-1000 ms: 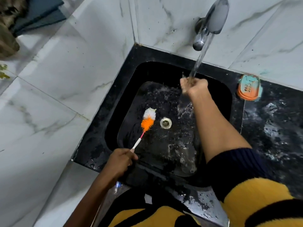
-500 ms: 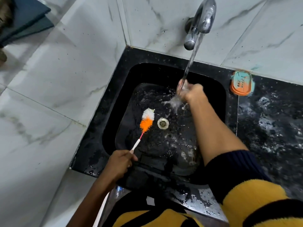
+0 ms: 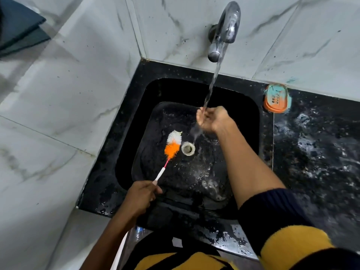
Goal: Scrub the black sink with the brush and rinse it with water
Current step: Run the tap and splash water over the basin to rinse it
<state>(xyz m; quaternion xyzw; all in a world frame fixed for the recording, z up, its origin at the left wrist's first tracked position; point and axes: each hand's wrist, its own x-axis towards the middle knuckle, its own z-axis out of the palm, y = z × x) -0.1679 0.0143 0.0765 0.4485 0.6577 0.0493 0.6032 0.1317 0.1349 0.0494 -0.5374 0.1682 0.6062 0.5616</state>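
The black sink (image 3: 247, 114) sits in a dark stone counter, its wet floor holding a round drain (image 3: 188, 148). My left hand (image 3: 142, 195) grips the white handle of a bottle brush (image 3: 172, 147), whose orange and white bristles rest on the sink floor just left of the drain. A chrome tap (image 3: 224, 32) on the back wall runs a stream of water (image 3: 211, 84). My right hand (image 3: 212, 119) is cupped under that stream, fingers loosely curled, holding nothing, and water spills off it toward the drain.
An orange and teal soap dish (image 3: 276, 98) rests on the counter at the sink's back right corner. Wet speckled counter (image 3: 315, 152) extends to the right. White marble tiles (image 3: 58, 114) cover the left and back walls.
My right hand has turned under the stream and opened into a cupped shape. The brush and my left hand have stayed where they were. The camera view has shifted slightly.
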